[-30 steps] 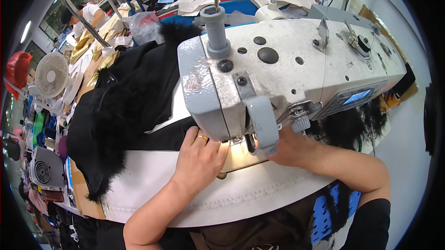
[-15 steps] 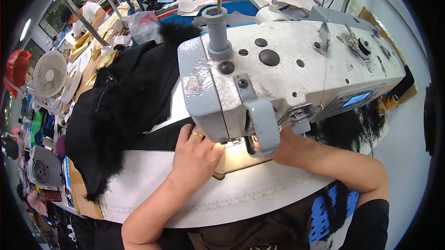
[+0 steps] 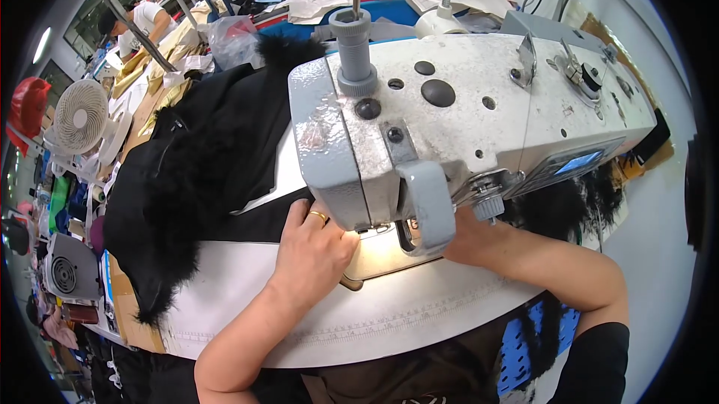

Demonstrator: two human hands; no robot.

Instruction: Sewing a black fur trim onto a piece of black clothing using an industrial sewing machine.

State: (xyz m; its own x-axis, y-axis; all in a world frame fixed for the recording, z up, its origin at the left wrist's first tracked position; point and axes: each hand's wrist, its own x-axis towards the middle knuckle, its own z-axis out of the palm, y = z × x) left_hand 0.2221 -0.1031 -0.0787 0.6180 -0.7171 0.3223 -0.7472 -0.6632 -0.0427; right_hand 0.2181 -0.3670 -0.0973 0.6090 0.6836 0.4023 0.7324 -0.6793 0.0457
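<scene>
A white and grey sewing machine (image 3: 464, 97) stands over the white table. My left hand (image 3: 313, 248), with a ring on one finger, lies just left of the machine's needle area. Its fingers are bent and closed on the edge of a black garment (image 3: 217, 131) with fluffy black trim, which spreads out to the left. The fingertips are partly tucked under the machine head. My right hand (image 3: 468, 235) reaches in behind the grey lever at the front of the machine; its fingers are hidden there. The lit metal needle plate (image 3: 382, 254) shows between both hands.
Black fluffy trim (image 3: 558, 205) lies under the machine arm at right. A ruler scale runs along the table's front edge (image 3: 374, 329). At left stand a white fan (image 3: 81, 118) and a grey box-shaped device (image 3: 73, 269). Another person (image 3: 146, 22) bends over work far left.
My left hand has shifted very slightly left, away from the needle area. The right hand and the garment look much the same.
</scene>
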